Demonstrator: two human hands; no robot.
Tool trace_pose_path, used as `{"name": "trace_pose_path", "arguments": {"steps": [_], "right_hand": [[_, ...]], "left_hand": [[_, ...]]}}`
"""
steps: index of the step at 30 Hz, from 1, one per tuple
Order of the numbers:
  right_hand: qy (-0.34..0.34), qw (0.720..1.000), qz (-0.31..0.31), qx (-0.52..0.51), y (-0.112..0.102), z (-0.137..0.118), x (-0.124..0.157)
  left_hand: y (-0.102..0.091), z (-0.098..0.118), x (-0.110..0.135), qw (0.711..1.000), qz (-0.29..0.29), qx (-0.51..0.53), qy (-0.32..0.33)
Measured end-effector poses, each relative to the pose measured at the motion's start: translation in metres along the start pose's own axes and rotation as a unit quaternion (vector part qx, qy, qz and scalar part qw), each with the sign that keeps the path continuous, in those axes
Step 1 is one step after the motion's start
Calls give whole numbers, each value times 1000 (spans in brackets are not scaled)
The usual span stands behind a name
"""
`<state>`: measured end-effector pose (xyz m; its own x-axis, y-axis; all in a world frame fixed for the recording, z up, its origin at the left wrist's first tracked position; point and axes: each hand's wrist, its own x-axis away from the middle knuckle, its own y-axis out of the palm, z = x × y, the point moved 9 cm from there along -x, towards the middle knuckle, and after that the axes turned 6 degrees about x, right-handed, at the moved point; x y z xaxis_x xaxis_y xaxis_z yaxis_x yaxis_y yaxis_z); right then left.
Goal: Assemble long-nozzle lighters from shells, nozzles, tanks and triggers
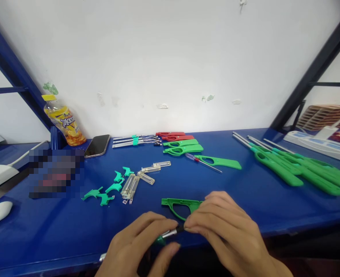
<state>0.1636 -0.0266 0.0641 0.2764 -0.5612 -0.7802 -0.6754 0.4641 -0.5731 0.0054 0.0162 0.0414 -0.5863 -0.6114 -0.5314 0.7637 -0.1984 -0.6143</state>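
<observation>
My left hand (135,244) is closed around a metal lighter tube (170,233) with a green piece on it, near the table's front edge. One silvery end of the tube pokes out at the left of that hand. Fingertips of my right hand (230,227) pinch the black part (180,228) at the tube's other end. Just behind, a green lighter handle shell (174,201) lies on the table, its right portion hidden by my right hand. Clear fuel tanks (131,186) and teal triggers (113,187) are spread beyond my left hand.
Metal tubes (128,142), red handle shells (177,138) and green handle shells (184,149) lie by the wall. A screwdriver (203,162) rests against another green shell. Several assembled lighters (282,167) are at right. A phone (98,146) and drink bottle (64,121) are at left.
</observation>
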Motion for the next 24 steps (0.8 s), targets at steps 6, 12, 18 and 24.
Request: {"name": "trace_pose_path", "arguments": {"steps": [6,12,18,24], "right_hand": [[-1,1000,-3,-5,0,0,1],[-3,1000,-3,2,-1,-1,1],[-1,1000,-1,0,-1,-2,0],[7,1000,-19,-6,1,0,1]], "left_hand": [[7,-1,0,999,-39,-13,6],[12,2,1,999,-47,-6,13],[15,0,1,998,-52,-6,21],[17,-2,4,998,-68,-4,5]]}}
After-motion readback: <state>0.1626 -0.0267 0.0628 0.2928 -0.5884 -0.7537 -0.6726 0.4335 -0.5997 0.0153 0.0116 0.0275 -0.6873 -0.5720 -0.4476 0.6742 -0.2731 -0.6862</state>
